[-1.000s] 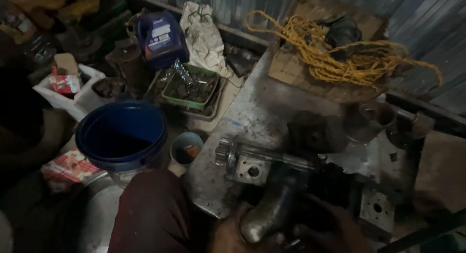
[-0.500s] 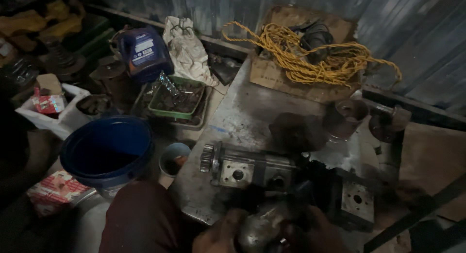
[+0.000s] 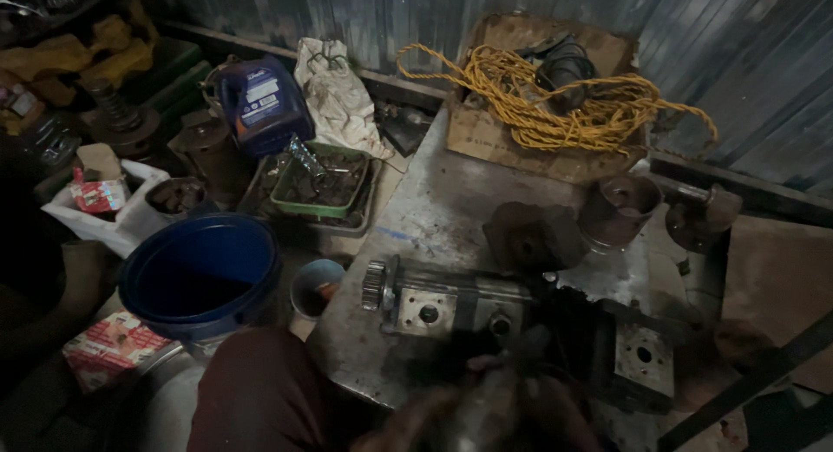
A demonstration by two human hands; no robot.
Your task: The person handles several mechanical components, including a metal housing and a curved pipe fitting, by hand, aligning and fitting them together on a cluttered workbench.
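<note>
- Far to my left sits the blue bucket (image 3: 200, 274), with a small blue cup (image 3: 314, 287) just beside it.
- My left hand (image 3: 416, 422) is blurred at the bottom edge; I cannot tell whether its fingers are curled or spread.
- The gear pump (image 3: 451, 304) lies on the metal plate (image 3: 434, 209), gear end pointing left. I judge I am working on its near side; next calls for a firm hold.
- My right hand (image 3: 555, 409) is blurred too; grip unclear.
- Earlier, a grey curved part showed clearly between my hands; now it is a smear.
</note>
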